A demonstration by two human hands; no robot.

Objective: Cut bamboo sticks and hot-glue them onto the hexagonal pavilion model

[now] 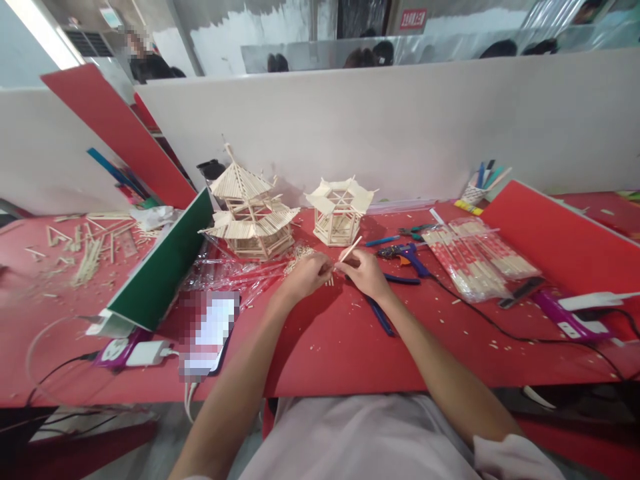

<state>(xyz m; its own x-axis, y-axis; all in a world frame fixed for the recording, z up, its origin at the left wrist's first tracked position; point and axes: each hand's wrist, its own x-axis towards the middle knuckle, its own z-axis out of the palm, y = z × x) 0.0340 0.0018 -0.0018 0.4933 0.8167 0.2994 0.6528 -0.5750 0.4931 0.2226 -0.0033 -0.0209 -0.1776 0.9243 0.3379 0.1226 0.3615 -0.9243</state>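
My right hand (367, 272) pinches a short wooden stick (352, 249) that slants up to the right. Close beside it, my left hand (311, 275) is closed, its fingertips pressed together; what they hold, if anything, is hidden. Small cut sticks (301, 252) lie in a heap just behind the left hand. Beyond the hands stands a six-sided stick pavilion (339, 212) with a flared roof. To its left rises a taller tiered stick pagoda (250, 210). Blue-handled pliers (381, 316) lie partly under my right hand and wrist.
A blue glue gun (409, 257) with a black cable and bagged chopsticks (475, 257) lie at right. A phone (213, 333) is at left, before a green board (165, 267). Purple power strips (117, 352) sit near both sides. A pale partition (400, 127) closes off the back.
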